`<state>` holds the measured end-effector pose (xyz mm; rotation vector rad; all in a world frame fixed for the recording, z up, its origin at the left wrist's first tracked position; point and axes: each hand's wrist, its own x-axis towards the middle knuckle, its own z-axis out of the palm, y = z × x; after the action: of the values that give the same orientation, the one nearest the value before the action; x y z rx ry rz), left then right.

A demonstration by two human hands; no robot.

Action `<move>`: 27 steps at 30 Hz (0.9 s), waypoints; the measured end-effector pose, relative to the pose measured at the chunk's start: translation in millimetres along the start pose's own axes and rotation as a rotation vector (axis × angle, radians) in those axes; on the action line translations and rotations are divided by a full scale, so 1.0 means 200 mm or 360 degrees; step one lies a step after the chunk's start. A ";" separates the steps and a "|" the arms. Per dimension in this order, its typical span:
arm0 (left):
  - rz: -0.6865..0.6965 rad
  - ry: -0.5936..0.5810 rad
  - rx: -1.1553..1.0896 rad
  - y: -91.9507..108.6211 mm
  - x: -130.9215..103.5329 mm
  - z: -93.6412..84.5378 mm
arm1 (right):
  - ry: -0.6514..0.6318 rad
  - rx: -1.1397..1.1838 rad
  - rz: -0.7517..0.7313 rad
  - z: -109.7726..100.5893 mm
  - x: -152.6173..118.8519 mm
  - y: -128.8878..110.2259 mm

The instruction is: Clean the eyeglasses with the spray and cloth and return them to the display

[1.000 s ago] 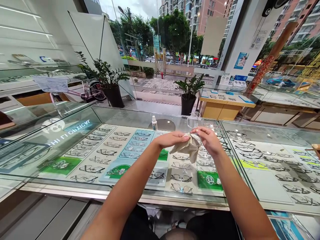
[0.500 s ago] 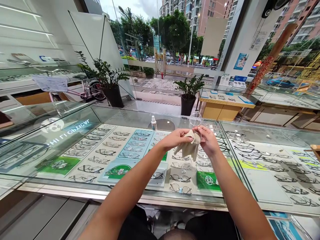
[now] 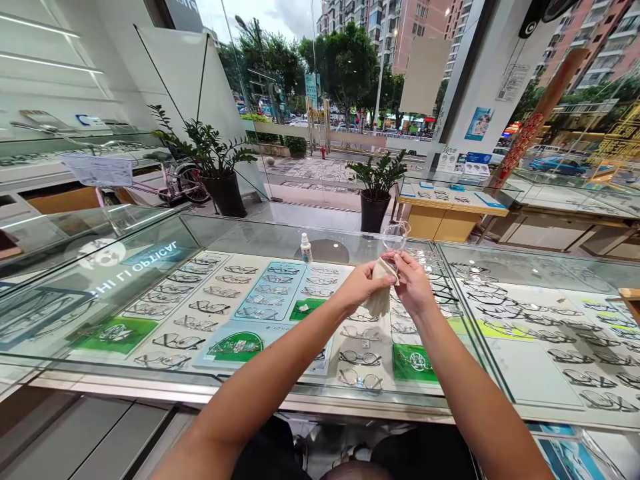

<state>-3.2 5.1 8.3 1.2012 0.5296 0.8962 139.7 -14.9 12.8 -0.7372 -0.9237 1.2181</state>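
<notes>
My left hand (image 3: 361, 285) is closed on a beige cleaning cloth (image 3: 380, 297), which wraps over one lens of a pair of eyeglasses (image 3: 395, 235) and hangs down below the fingers. Fingers of my right hand (image 3: 414, 281) pinch the frame of those eyeglasses from the other side. The uncovered lens and clear rim stick up above both hands. The covered lens is mostly hidden by the cloth. Both hands are above the glass display case (image 3: 280, 393).
A white spray bottle (image 3: 306, 248) stands on the glass top, left of my hands. Rows of eyeglasses (image 3: 360, 358) lie under the glass, with green cards (image 3: 419, 362) among them. Beyond the case stand a potted plant (image 3: 376, 193) and a wooden-fronted display table (image 3: 445, 217).
My left hand has shifted right, folding the cloth over the lens that showed before. The eyeglasses have turned slightly in my right hand.
</notes>
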 end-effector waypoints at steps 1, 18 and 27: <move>0.0024 0.0049 -0.0033 -0.01 0.00 0.01 | 0.0015 0.0007 0.0012 0.01 0.00 0.01; -0.0010 -0.0064 -0.0057 0.06 -0.01 -0.03 | -0.0026 0.0162 0.0052 0.02 0.00 0.02; -0.0153 -0.0118 -0.0092 0.07 0.01 -0.09 | -0.0052 0.0078 0.0027 0.00 0.00 0.01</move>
<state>-19.7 17.5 16.6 1.1424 0.4944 0.7771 139.1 -14.8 11.6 -0.6890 -0.9126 1.2666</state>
